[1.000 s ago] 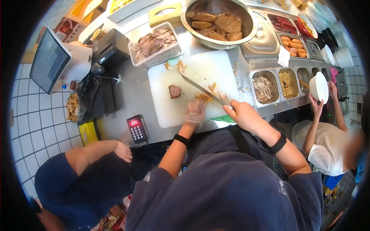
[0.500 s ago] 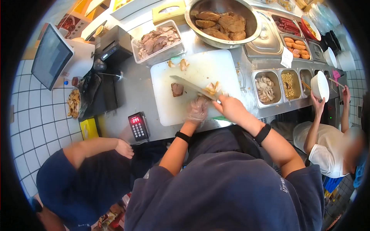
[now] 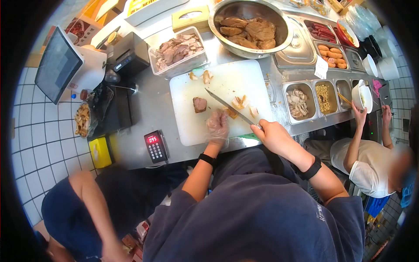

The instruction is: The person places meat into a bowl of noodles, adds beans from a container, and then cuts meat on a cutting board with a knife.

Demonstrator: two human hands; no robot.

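A meat chunk [image 3: 199,104] lies on the cutting board [image 3: 227,78], steel bowl [image 3: 286,32] behind it, topping pans [image 3: 299,83] to its right.

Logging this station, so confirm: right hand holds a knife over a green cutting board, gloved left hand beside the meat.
Wrong colour: the head view shows the cutting board is white, not green. The right hand holds the knife over it, the gloved left hand beside the meat.

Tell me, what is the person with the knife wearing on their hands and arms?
The left hand wears a thin, see-through plastic glove; the right hand is bare. Each wrist has a black band. The arms come out of short, dark blue-grey sleeves, with small white lettering by the right one.
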